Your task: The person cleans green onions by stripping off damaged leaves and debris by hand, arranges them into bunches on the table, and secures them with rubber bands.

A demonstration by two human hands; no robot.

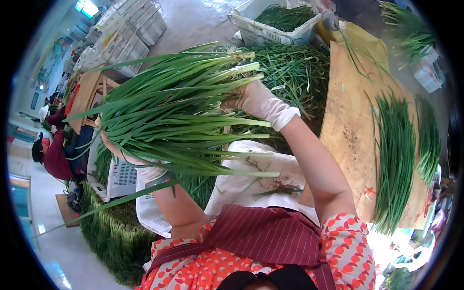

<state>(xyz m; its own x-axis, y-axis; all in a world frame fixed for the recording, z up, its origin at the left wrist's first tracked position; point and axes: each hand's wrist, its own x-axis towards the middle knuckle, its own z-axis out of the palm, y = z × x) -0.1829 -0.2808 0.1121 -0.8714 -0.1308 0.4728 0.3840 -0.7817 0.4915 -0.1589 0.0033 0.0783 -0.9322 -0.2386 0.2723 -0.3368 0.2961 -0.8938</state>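
Observation:
A large loose bunch of garlic chives is spread out in front of my chest, with pale stem ends to the right and green leaves to the left. My right hand, in a whitish glove, grips some of the stems near their cut ends; its fingertips are partly hidden among them. Gloved too, my left hand wraps round the leafy side from below, and leaves cover much of its fingers. One long leaf trails down to the lower left.
A wooden board on the right bears chive bundles. Ahead lies a heap of loose greens before a white crate. Stacked bundles stand lower left. Another person's gloved hand is at top right; a co-worker sits left.

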